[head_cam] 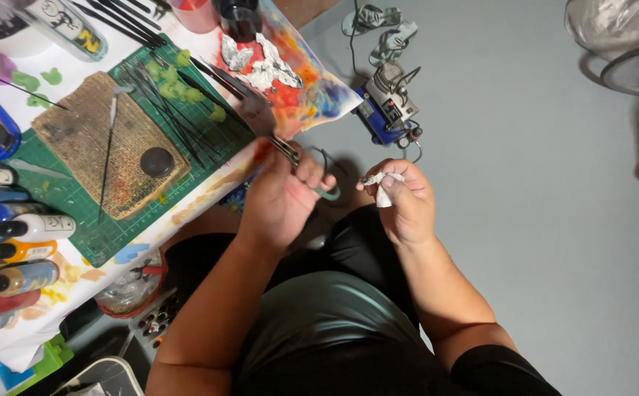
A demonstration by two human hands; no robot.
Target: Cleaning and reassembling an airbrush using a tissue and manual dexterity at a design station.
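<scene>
At the centre of the frame the left hand [283,194] is gripping a pair of scissors [301,165] with teal handles, the blades pointing up-left toward the bench [78,213]. Just to its right, the right hand [405,199] is pinching a small crumpled scrap of foil [380,183] between its fingertips, near the scissors.

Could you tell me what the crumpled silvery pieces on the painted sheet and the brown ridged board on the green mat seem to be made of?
The crumpled silvery pieces look like metal foil: shiny, sharply creased, holding their folds. The brown ridged board looks like corrugated cardboard, matte and stained, with fine parallel ridges, though a woven fibre pad is possible. The green mat looks like smooth plastic or rubber with a printed grid.
</scene>
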